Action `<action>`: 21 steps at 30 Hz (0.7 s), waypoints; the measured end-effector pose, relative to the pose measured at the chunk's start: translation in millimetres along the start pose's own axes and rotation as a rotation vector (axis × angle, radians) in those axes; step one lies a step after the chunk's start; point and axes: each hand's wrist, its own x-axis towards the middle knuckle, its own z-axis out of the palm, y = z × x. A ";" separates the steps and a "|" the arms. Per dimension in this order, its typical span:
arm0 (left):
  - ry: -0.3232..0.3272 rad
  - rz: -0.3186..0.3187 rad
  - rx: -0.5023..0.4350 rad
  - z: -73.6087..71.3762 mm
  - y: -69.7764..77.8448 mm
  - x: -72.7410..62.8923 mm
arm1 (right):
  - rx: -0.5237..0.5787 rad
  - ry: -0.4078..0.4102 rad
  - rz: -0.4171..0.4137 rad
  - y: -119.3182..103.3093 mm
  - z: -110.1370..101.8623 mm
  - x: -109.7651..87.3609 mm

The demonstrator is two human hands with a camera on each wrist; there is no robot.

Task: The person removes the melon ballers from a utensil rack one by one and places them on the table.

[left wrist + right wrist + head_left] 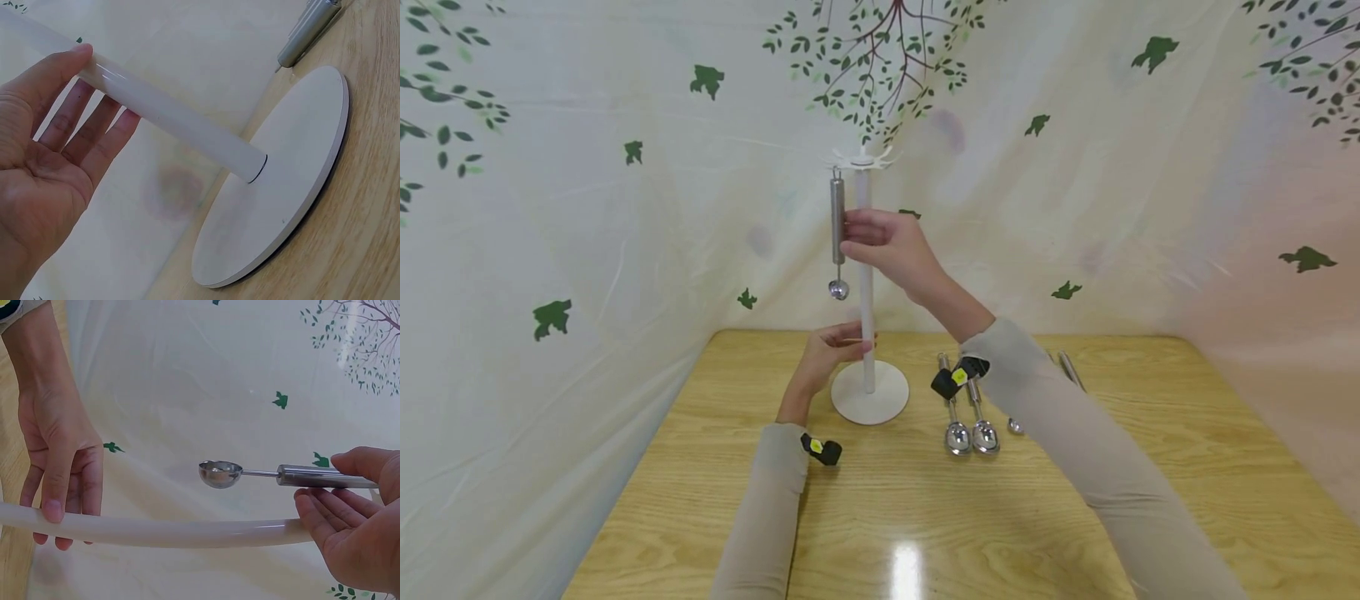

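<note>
A white utensil stand [869,393] with a round base, a slim pole and a ring of hooks on top stands upright on the table. From a hook at its left side hangs a steel melon baller [838,223], bowl downward. My right hand [891,246] pinches its handle, thumb on one side and fingers on the other, as the right wrist view [356,519] shows. Lower down, my left hand [829,357] holds the pole [169,119] between thumb and fingers, above the base.
Right of the stand, steel scoops [958,437] lie on the wooden table [850,517], partly hidden under my right forearm. Another handle [1071,371] shows behind the sleeve. A pale leaf-printed cloth [647,208] hangs behind and beside the table.
</note>
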 end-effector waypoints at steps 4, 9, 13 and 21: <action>0.008 -0.006 -0.006 -1.2 -0.5 -0.5 | -0.017 0.024 -0.007 1.7 4.1 1.0; 0.023 -0.021 -0.009 -0.6 1.3 -1.3 | -0.033 0.060 -0.012 3.9 7.4 -0.3; 0.030 -0.025 -0.006 0.1 2.7 -1.6 | -0.003 0.070 -0.011 5.1 7.9 -1.4; 0.034 -0.014 -0.004 0.0 1.0 -1.1 | 0.120 0.064 0.024 5.1 6.0 -0.6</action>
